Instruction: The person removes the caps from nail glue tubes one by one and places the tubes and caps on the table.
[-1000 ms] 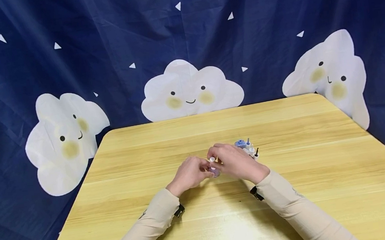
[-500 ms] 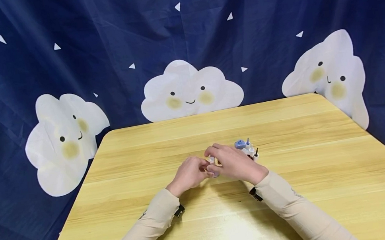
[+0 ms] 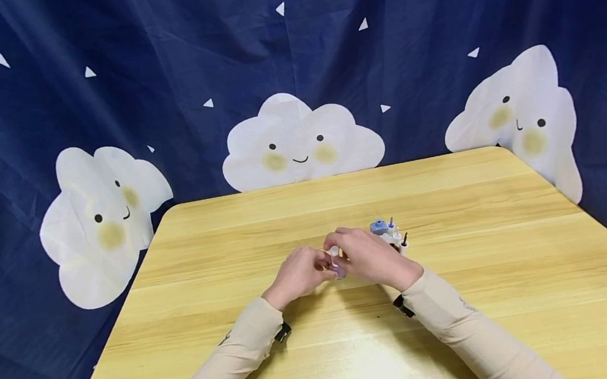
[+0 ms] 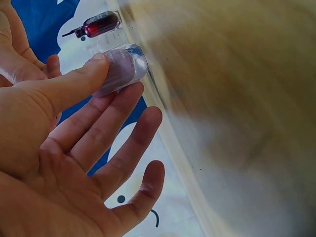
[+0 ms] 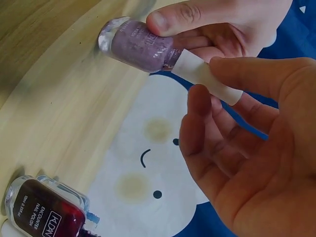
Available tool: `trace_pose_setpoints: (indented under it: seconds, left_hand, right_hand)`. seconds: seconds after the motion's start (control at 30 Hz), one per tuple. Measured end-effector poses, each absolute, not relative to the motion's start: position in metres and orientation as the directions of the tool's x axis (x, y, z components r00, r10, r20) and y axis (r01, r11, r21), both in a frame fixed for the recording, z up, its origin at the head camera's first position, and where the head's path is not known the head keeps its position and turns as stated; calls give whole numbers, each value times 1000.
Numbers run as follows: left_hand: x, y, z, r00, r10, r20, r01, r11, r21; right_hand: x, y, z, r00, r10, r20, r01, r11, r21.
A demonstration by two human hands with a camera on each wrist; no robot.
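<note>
My left hand [image 3: 298, 272] pinches a small glass nail polish bottle [image 5: 140, 47] of light purple polish between thumb and fingers. Its white cap [image 5: 193, 71] sits at the neck, where a bit of purple thread shows. Thumb and fingers of my right hand [image 3: 373, 258] hold that cap from the other side. In the left wrist view the bottle [image 4: 121, 69] tips its clear base toward the tabletop, and the left ring and little fingers stretch away from it. The head view shows both hands close together over the middle of the table, largely covering the bottle.
Just beyond my right hand stand a blue polish bottle [image 3: 379, 227] and white caps with brushes pointing up, one blue brush [image 3: 391, 223] and one dark brush [image 3: 404, 239]. A dark red nail polish bottle [image 5: 44, 210] is uncapped beside a clear one. A cloud-print curtain [image 3: 285, 40] hangs behind the wooden table [image 3: 214, 339].
My right thumb and fingers have shifted round the white cap, covering the bottle more half a second ago and less now. My left hand has stayed in place on the bottle.
</note>
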State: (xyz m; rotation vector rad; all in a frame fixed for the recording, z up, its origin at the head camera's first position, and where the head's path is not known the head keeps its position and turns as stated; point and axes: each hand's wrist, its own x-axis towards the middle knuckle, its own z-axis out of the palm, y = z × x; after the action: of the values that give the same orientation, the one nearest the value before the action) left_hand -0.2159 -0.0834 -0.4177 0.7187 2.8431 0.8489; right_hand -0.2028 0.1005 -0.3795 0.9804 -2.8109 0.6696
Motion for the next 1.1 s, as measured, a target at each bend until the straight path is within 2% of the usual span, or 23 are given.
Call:
trace_pose_setpoints:
  seconds: [0.17, 0.3, 0.5, 0.77, 1.1]
  left_hand:
    - [-217, -84, -419, -878, 473, 77, 437, 725, 532]
    - [-217, -84, -419, -875, 476, 86, 445, 723, 529]
    - [-217, -85, -419, -879, 473, 54, 427, 732, 531]
    - [-217, -84, -419, -886, 462, 41, 409, 736, 539]
    - [-217, -83, -418, -885, 464, 39, 408, 730, 548]
  right_hand:
    - [-203, 100, -381, -810, -553, 193, -580, 712, -395]
    - [-204, 99, -382, -815, -538, 215, -577, 714, -396]
    - [-205, 100, -378, -795, -548, 259, -605, 694, -391]
    - [-204, 105, -370, -779, -575, 250, -622, 656, -428]
    - [-201, 109, -362, -764, -600, 237, -641, 662, -387]
